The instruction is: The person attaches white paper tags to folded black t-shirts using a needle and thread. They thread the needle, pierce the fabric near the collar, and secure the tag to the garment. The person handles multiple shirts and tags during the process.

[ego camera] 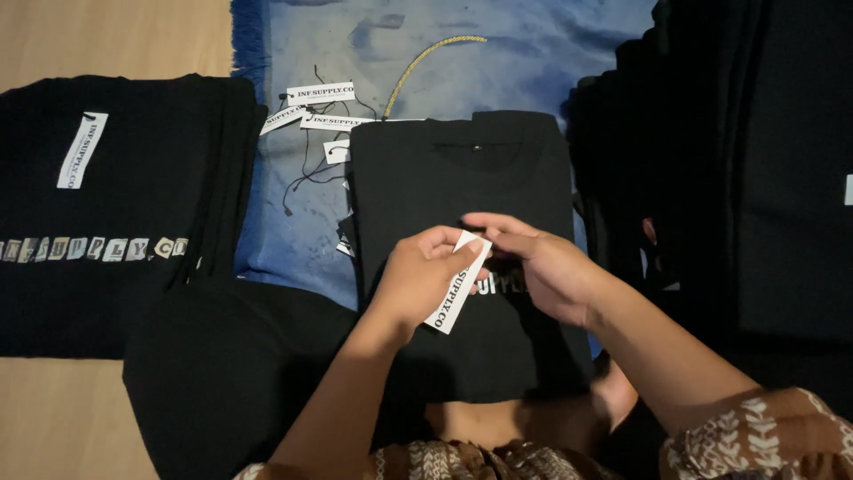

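Over a blue cloth (524, 62) hemmed by black shirt stacks (115, 204), my left hand (418, 280) and right hand (542, 267) pinch one white paper tag (455, 298) above a folded black T-shirt (471, 169).

My left hand (418, 271) and right hand (542, 267) meet at centre, fingers curled and pinched together, both forearms angling in from below.

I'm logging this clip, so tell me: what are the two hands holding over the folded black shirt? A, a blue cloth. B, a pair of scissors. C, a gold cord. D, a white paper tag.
D: the left hand and right hand pinch a white paper tag above the folded black shirt; the gold cord lies apart on the blue cloth.
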